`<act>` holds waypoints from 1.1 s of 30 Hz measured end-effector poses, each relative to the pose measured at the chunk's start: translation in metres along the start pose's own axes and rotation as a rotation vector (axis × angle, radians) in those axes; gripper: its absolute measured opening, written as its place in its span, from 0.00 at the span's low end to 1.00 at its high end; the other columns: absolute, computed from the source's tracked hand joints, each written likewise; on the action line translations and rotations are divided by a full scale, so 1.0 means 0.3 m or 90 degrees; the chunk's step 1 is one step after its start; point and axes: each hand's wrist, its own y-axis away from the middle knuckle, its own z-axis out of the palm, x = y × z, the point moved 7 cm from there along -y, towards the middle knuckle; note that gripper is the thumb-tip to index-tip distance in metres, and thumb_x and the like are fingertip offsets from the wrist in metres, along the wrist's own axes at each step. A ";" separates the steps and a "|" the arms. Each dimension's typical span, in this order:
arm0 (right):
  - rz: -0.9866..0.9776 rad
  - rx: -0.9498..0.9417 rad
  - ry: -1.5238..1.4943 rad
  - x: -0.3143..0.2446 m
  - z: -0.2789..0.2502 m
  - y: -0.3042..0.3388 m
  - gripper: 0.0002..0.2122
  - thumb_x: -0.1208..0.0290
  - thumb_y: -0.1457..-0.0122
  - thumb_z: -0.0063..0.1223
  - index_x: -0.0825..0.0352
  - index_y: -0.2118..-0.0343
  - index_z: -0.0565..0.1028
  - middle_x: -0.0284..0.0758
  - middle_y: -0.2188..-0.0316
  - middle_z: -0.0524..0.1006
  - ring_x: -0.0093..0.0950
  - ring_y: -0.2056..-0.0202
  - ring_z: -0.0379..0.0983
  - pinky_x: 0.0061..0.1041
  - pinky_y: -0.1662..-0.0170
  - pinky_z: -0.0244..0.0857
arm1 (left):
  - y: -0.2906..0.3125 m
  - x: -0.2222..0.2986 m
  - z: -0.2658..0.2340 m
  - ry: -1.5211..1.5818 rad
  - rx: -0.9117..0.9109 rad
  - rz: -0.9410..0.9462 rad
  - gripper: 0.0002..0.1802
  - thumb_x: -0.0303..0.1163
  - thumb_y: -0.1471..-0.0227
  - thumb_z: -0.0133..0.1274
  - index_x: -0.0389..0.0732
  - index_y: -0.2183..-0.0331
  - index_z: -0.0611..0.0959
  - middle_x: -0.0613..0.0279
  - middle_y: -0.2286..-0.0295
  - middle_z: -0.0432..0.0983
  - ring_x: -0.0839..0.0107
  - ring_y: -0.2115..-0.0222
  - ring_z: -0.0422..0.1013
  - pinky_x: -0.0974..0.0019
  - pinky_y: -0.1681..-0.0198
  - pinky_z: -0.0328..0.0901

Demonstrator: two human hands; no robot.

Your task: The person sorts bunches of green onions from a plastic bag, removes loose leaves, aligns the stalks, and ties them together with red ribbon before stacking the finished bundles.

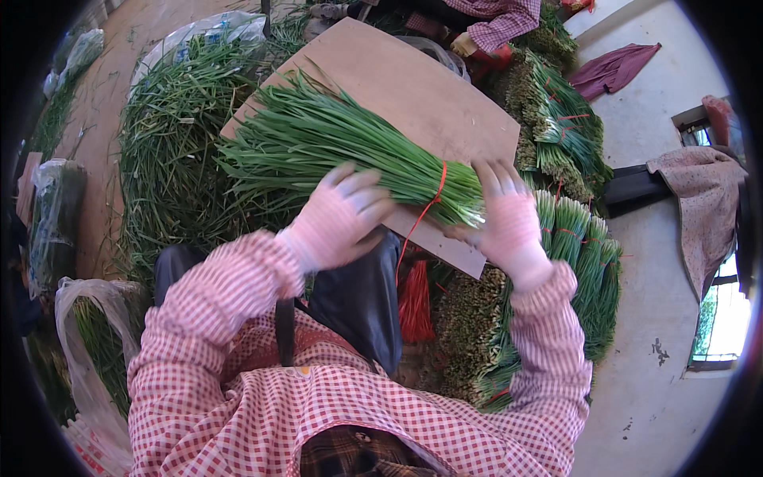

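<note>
A bundle of green garlic chives (pixel 350 147) lies on a brown board (pixel 413 87) in front of me, leaf tips to the left and pale cut ends to the right. A red tie (pixel 433 195) circles it near the cut ends, one loose end hanging over the board's near edge. My left hand (pixel 340 215), in a pale pink and white glove, is at the bundle's near side, fingers stretched out and slightly blurred. At the cut ends, my right hand (pixel 509 215), gloved alike, has its fingers extended upward; its thumb side is blurred. Neither hand grips the bundle.
Loose chives (pixel 179 151) are heaped left of the board. Tied bundles (pixel 568 246) are stacked at the right, beside the wall (pixel 644 310). Red ties (pixel 416 306) hang below the board. Across from me is another person's checked sleeve (pixel 509 24). Plastic bags (pixel 95 318) stand at left.
</note>
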 end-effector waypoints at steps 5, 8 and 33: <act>0.012 -0.389 0.089 -0.006 0.325 -0.172 0.53 0.50 0.66 0.73 0.67 0.38 0.54 0.47 0.47 0.70 0.46 0.48 0.70 0.41 0.48 0.66 | 0.315 0.005 -0.014 0.236 -0.051 -0.166 0.20 0.29 0.63 0.65 0.39 0.63 0.80 0.56 0.63 0.77 0.51 0.59 0.73 0.54 0.52 0.68; 0.088 -0.508 -0.205 0.107 0.356 -0.255 0.49 0.54 0.70 0.75 0.68 0.42 0.63 0.52 0.53 0.76 0.45 0.50 0.72 0.36 0.48 0.67 | 0.545 -0.044 0.019 0.524 -0.092 -0.549 0.23 0.27 0.59 0.64 0.35 0.57 0.80 0.55 0.61 0.79 0.61 0.58 0.75 0.60 0.52 0.68; -0.003 -0.460 -0.869 -0.809 0.181 -0.137 0.20 0.66 0.42 0.59 0.71 0.50 0.72 0.34 0.57 0.77 0.23 0.56 0.72 0.24 0.50 0.65 | 0.766 -0.249 -0.361 0.923 0.583 -0.585 0.33 0.43 0.53 0.65 0.38 0.49 0.74 0.58 0.57 0.77 0.65 0.58 0.74 0.59 0.51 0.70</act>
